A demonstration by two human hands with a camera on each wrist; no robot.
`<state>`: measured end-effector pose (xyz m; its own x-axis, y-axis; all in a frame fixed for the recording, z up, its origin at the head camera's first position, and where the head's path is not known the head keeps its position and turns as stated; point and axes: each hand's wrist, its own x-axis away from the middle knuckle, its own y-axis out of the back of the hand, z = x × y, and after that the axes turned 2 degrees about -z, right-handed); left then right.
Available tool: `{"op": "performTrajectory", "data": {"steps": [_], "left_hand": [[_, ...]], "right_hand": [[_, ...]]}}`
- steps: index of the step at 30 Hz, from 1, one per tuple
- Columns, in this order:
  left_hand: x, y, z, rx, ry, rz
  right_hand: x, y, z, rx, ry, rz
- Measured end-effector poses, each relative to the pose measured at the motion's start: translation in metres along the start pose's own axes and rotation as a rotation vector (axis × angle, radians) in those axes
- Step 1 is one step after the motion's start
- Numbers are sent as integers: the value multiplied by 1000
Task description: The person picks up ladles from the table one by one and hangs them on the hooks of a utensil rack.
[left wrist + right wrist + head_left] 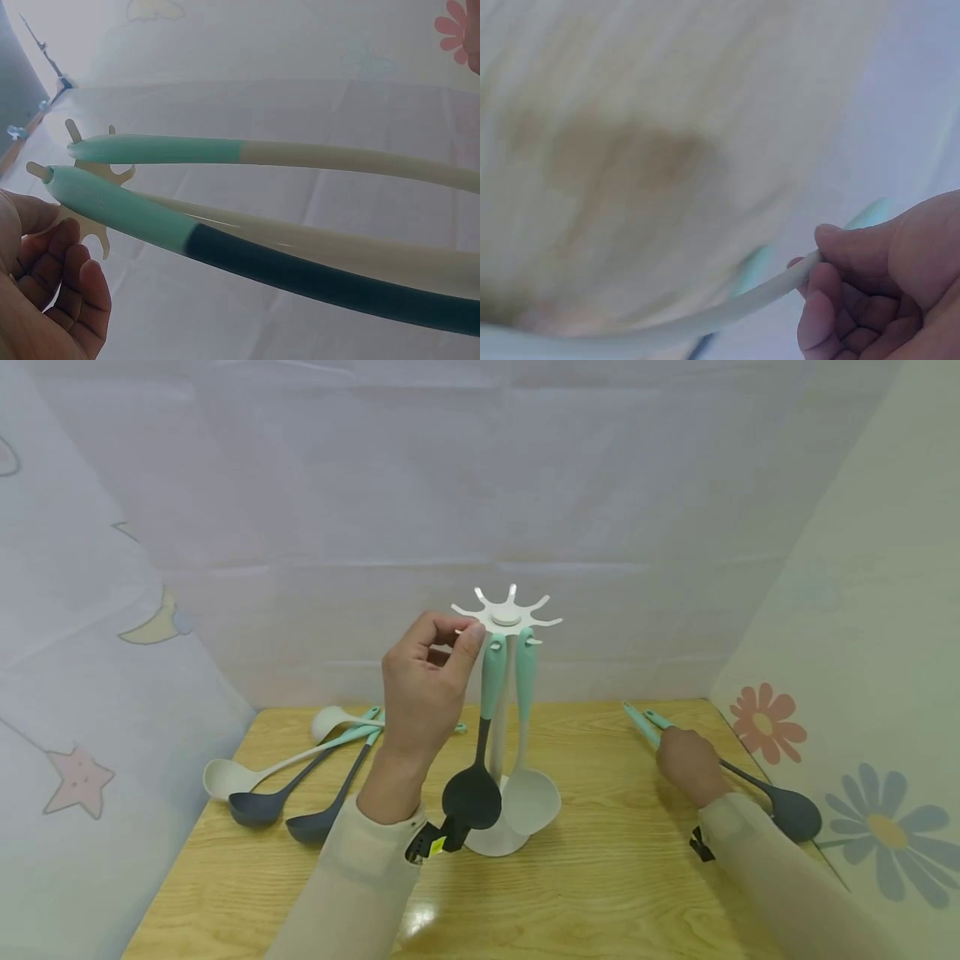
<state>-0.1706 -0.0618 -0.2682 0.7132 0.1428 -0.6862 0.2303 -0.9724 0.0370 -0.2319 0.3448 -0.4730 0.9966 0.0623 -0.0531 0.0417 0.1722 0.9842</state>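
A white utensil rack with a ring of hooked prongs stands on the table, its round base partly hidden. From its near prongs hang a dark spoon and a white ladle, both with mint-green handles. My left hand pinches the edge of the rack's top between thumb and fingers, just left of the dark spoon's handle. At the right side, my right hand pinches a white-stemmed utensil with a mint-green handle; its head is hidden. Beside that hand lies another dark spoon.
On the table's left lie several utensils with mint-green handles, among them a white ladle and a dark ladle. A pale cloth wall closes off the back, and patterned sheets stand at both sides of the wooden table.
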Motion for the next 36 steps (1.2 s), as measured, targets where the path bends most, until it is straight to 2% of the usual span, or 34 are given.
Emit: {"op": "performTrajectory", "data": {"steps": [4,9,15,21,25,29,36], "left_hand": [[0,1,1,2,4,-2],[1,2,1,1,12,-4],[1,4,3,10,14,-5],[2,6,3,3,13,-8],[2,6,3,1,6,-7],[2,6,3,4,1,-6],[1,6,3,12,-3,-9]], "right_hand": [[-2,14,31,-36,39,-80],[3,42,73,-137,105,-175],[15,75,118,-220,223,-367],[33,111,153,-272,320,-535],[48,134,168,-283,404,-635],[60,147,175,-262,460,-700],[67,157,180,-246,493,-711]]}}
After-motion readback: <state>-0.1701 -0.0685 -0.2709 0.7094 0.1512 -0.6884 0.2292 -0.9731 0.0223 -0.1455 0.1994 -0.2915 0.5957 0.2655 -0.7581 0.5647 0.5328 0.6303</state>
